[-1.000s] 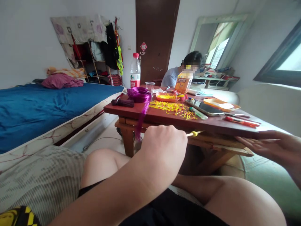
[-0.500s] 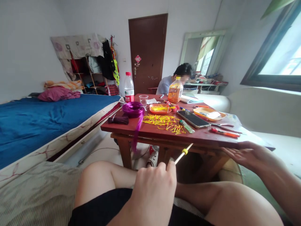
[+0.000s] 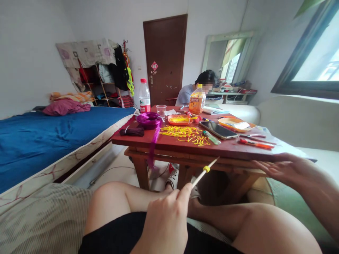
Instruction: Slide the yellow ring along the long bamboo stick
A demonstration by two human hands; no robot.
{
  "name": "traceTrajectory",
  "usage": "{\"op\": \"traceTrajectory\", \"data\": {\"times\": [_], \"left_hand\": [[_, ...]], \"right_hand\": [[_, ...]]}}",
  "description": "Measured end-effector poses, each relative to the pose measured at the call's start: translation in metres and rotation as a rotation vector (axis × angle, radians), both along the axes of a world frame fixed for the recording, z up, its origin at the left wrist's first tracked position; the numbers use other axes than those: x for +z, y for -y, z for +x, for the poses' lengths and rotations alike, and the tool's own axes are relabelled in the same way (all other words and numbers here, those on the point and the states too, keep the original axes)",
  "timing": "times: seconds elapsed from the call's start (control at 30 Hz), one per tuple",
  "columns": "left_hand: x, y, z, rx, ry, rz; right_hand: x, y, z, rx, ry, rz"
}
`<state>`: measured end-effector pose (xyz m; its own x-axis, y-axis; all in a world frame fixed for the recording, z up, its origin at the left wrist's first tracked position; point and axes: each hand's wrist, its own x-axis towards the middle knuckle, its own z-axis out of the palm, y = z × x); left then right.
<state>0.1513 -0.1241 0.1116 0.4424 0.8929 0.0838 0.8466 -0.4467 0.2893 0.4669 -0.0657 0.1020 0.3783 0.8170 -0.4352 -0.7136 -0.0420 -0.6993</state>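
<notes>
My left hand (image 3: 166, 218) is closed round a thin pale stick (image 3: 197, 181) above my lap. The stick tilts up to the right and tapers to a point, with a yellow ring (image 3: 206, 169) wound round its upper part. At the table's near right edge is my right hand (image 3: 283, 169), its fingers stretched out and nothing visible in them. Yellow knotted cords (image 3: 182, 131) lie in a pile on the red-brown table (image 3: 225, 151), beside a purple thread coil (image 3: 148, 120) whose end hangs over the front edge.
On the table are a phone (image 3: 218, 130), a green lighter (image 3: 212, 137), an orange-handled tool (image 3: 256, 144), orange trays (image 3: 235, 127), a water bottle (image 3: 144, 97) and a juice bottle (image 3: 196, 103). Another person (image 3: 185, 93) sits across the table. A bed (image 3: 66, 130) stands left.
My left hand has shifted slightly down and left with the stick. My right hand has moved slightly right along the table edge, fingers still stretched.
</notes>
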Motion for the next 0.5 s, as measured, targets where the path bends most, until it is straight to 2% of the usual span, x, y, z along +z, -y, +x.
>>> {"op": "traceTrajectory", "data": {"times": [0.17, 0.23, 0.37, 0.5], "left_hand": [[0.014, 0.005, -0.013, 0.063, 0.009, 0.022], [0.015, 0.009, -0.015, 0.075, 0.015, 0.035], [0.002, 0.006, -0.011, 0.025, 0.053, 0.032], [-0.014, -0.004, -0.009, 0.007, 0.136, 0.009]], "right_hand": [[0.029, 0.004, -0.005, -0.027, 0.04, -0.002], [0.037, 0.006, -0.008, -0.029, 0.064, -0.002], [0.041, 0.008, -0.011, -0.039, 0.097, -0.002], [0.032, 0.006, -0.008, -0.043, 0.09, -0.065]]}}
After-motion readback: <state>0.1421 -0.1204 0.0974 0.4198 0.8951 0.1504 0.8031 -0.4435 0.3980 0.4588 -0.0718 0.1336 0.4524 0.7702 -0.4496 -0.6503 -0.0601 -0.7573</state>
